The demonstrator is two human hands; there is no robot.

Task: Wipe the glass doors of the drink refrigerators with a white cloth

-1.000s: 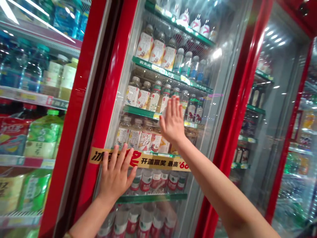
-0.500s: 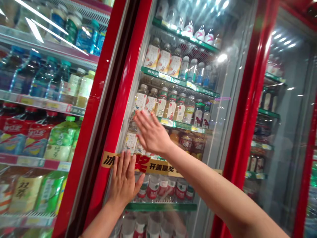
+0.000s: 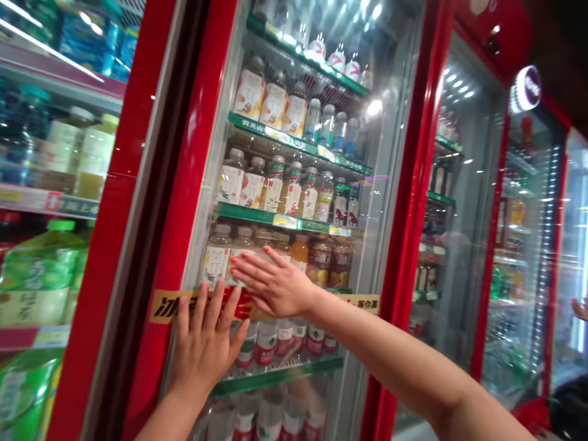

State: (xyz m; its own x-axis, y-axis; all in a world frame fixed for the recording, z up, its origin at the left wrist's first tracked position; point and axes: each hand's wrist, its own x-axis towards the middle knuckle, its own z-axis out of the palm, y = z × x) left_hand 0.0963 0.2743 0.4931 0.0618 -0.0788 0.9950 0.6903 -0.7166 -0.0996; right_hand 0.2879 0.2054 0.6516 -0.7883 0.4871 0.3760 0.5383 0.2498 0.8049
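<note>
Two bare hands show in the head view, both open, at a red-framed glass door (image 3: 376,214) that fills the centre of the frame. The left hand (image 3: 202,343), below and left of centre, points upward with fingers spread, its fingertips over a yellow strip (image 3: 165,306) with dark and red lettering. The right hand (image 3: 278,285), just above and beside it, lies palm down with fingers stretched toward the left; whether it touches the glass cannot be told. Behind the door, bottles (image 3: 291,193) stand in rows on green-edged shelves from the top to the bottom of the frame. Large green bottles (image 3: 41,275) stand at the left edge, and a round lit sign (image 3: 527,89) is at upper right.
</note>
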